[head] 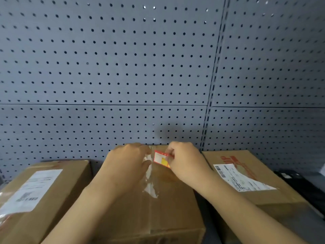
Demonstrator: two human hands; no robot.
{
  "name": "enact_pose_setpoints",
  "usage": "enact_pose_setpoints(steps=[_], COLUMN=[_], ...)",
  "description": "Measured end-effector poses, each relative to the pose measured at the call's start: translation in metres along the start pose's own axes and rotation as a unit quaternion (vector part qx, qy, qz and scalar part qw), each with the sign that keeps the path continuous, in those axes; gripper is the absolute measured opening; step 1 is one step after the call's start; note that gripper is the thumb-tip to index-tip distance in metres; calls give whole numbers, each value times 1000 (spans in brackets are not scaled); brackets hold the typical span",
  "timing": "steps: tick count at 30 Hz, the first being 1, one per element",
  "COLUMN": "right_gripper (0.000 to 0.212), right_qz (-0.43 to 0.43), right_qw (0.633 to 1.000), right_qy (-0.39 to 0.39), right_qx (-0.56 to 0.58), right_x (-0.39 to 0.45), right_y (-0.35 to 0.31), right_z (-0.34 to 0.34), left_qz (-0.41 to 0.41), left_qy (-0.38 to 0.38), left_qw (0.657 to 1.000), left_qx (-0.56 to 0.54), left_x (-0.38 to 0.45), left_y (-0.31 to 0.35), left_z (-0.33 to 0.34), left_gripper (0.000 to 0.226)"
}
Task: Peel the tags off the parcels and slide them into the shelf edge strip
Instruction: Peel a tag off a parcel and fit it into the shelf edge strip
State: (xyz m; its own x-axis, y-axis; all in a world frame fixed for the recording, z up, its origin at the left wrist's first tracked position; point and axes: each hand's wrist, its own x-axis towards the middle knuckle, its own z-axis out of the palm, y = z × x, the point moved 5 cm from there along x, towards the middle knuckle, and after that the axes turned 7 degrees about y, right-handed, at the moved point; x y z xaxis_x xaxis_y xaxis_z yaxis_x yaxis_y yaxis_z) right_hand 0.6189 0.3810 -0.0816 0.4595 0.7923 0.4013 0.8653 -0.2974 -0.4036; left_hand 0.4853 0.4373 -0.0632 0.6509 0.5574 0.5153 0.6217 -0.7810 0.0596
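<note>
even, dim indoor light, no glare. a soft shadow falls on the pegboard [163,132]. edges bend and blur.

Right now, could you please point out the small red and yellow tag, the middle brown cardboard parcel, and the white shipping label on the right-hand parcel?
small red and yellow tag [161,158], head view, its white-and-yellow face.
middle brown cardboard parcel [168,213], head view, bare top.
white shipping label [241,178], head view, its printed middle.

The left hand [129,162] and right hand [186,161] hide the middle parcel's [158,208] far top. Print on the tag [161,158] and both shipping labels [29,189] is unreadable. The side parcels run off frame.
</note>
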Motion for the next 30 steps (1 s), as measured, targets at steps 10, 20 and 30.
enact_pose_setpoints(steps=[10,20,30], right_gripper=[11,6,12], right_qz=[16,68,187], right_qw=[996,986,958], right_qy=[59,131,138], right_qx=[-58,-83,-166], right_x=[-44,-142,-296], right_y=[48,141,290], right_z=[-51,-145,-274], left_qz=[96,184,306], left_qy=[11,6,-61], left_qw=[993,983,947], left_qx=[61,23,-80], left_x=[7,-20,-69], left_y=[67,219,460], left_z=[-6,-5,14], left_gripper=[27,22,31])
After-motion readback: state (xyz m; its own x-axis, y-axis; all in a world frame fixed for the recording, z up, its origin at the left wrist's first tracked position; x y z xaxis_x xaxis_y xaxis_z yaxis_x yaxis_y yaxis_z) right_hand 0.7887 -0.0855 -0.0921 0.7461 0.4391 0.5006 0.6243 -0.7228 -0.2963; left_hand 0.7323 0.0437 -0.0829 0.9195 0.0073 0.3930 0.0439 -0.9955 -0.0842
